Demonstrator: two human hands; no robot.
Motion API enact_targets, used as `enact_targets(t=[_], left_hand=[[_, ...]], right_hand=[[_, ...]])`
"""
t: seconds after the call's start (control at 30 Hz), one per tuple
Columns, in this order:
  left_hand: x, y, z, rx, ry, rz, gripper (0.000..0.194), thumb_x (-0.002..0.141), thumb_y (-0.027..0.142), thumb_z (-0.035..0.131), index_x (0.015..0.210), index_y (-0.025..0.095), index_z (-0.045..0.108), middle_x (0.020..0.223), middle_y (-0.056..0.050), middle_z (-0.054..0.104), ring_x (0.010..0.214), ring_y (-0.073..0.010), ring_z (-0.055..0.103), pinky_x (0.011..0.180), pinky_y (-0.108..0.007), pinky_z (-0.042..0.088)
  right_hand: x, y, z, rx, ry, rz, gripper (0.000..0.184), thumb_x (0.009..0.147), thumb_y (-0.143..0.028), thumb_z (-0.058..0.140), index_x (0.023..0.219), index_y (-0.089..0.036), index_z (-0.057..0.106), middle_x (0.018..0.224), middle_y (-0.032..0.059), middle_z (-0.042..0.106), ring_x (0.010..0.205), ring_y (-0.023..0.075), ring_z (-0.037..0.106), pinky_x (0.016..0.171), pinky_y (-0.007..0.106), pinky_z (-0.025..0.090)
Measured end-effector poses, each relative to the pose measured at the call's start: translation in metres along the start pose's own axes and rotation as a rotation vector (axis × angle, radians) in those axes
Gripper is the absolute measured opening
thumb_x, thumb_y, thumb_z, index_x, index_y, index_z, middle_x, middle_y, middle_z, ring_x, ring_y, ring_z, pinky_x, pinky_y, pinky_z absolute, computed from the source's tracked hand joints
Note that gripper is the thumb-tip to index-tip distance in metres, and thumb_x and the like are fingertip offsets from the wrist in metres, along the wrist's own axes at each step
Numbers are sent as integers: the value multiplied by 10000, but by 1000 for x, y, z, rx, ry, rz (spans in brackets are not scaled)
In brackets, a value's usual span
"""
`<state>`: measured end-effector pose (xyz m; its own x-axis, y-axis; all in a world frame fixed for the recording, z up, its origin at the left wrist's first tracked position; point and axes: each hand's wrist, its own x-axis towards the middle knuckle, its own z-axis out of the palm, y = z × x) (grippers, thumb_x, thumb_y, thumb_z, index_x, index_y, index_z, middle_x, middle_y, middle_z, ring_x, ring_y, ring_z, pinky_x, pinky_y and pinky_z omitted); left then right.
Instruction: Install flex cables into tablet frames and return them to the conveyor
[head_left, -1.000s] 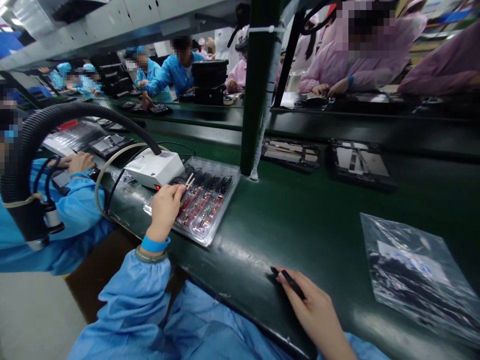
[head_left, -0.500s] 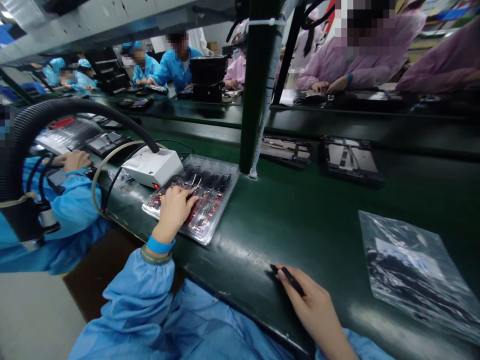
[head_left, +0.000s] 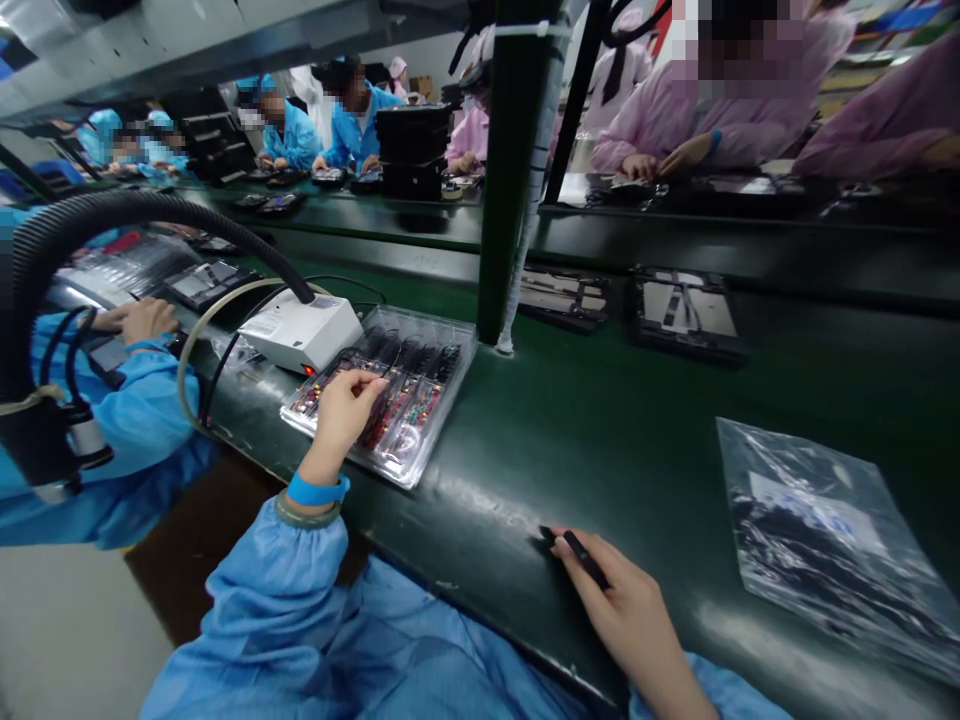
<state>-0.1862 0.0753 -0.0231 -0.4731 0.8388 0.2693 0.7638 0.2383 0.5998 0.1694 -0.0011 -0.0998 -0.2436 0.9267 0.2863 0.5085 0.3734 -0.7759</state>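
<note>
My left hand [head_left: 349, 405] is over the clear plastic tray [head_left: 409, 470], with thumb and forefinger pinched together. A thin dark strand runs by its fingertips; whether they hold it I cannot tell. Divided into compartments, the tray holds many small parts: black ones [head_left: 442, 365] toward the back, red, green and gold ones [head_left: 424, 405] nearer the front. At the lower right, my right hand [head_left: 626, 605] is closed around a slim black pen-like tool [head_left: 586, 560]. Its dark tip points left, just above the green bench top [head_left: 480, 500].
A white box [head_left: 304, 330] with a red light and a black corrugated hose [head_left: 172, 208] stand left of the tray. A green post [head_left: 510, 190] rises behind it. On the right lie a clear bag [head_left: 825, 530] and flat black device frames [head_left: 686, 310]. Co-workers sit left and opposite.
My left hand's fingers have drawn together into a pinch, and the pale thin strips seen beyond them are no longer visible. My right hand with the black tool has stayed in place.
</note>
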Motion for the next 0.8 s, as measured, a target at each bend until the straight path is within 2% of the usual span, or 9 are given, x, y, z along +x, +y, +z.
enact_targets(t=[0.13, 0.2, 0.23, 0.3, 0.43, 0.53, 0.63, 0.7, 0.8], left_hand=[[-9, 16, -11, -207, 76, -19, 230, 784, 366, 603, 858, 159, 672, 753, -14, 679, 685, -149, 595, 659, -258, 462], [-21, 30, -16, -461, 32, -70, 234, 752, 379, 666, 849, 166, 649, 687, 11, 638, 610, -126, 559, 594, -246, 434], [-30, 37, -18, -626, -48, -115, 244, 732, 384, 702, 823, 169, 631, 662, 23, 612, 568, -108, 531, 558, -235, 410], [-53, 54, -17, -963, -343, -257, 295, 700, 400, 761, 757, 169, 587, 627, 42, 558, 494, -66, 459, 500, -210, 350], [-111, 79, -2, -1449, -1178, -707, 314, 675, 370, 817, 736, 153, 599, 548, 64, 461, 426, -24, 347, 468, -184, 281], [-145, 87, 16, -1527, -1492, -887, 260, 702, 319, 813, 760, 139, 634, 517, 61, 454, 433, -29, 358, 483, -184, 297], [-160, 88, 28, -1481, -1519, -789, 334, 708, 411, 804, 791, 137, 633, 499, 56, 485, 434, -47, 398, 493, -196, 318], [-161, 88, 30, -1359, -1407, -557, 418, 726, 523, 759, 794, 136, 618, 542, 25, 558, 463, -67, 466, 511, -208, 342], [-158, 87, 27, -1123, -1152, -251, 467, 800, 602, 639, 806, 136, 609, 605, -5, 608, 550, -96, 535, 585, -226, 397]], right_hand=[[1, 0, -1, 46, -17, 37, 321, 903, -455, 541, 932, -204, 739, 909, 73, 770, 825, 220, 740, 732, 273, 591], [2, -1, -1, 77, -13, 67, 333, 886, -480, 559, 926, -206, 743, 913, 81, 769, 831, 232, 738, 740, 288, 590], [2, -4, -1, 95, -9, 96, 346, 874, -500, 568, 920, -206, 746, 905, 85, 769, 824, 238, 737, 737, 295, 590], [3, -11, 2, 148, -12, 187, 386, 862, -543, 565, 899, -207, 750, 837, 86, 766, 772, 239, 733, 711, 303, 588], [9, -37, 10, 406, -93, 264, 469, 877, -593, 512, 926, -182, 733, 659, 52, 696, 631, 199, 677, 605, 291, 560], [20, -57, 11, 623, -121, 210, 478, 863, -606, 524, 963, -176, 705, 636, 19, 639, 591, 162, 621, 576, 274, 525], [32, -72, 7, 683, -174, 261, 402, 820, -573, 605, 771, -180, 673, 586, -4, 590, 554, 135, 571, 553, 248, 482], [38, -78, 6, 679, -183, 340, 380, 812, -528, 633, 652, -185, 599, 506, -35, 521, 483, 109, 509, 504, 228, 439], [40, -78, 6, 587, -87, 385, 361, 799, -485, 645, 610, -192, 553, 464, -53, 488, 434, 97, 469, 457, 213, 407]])
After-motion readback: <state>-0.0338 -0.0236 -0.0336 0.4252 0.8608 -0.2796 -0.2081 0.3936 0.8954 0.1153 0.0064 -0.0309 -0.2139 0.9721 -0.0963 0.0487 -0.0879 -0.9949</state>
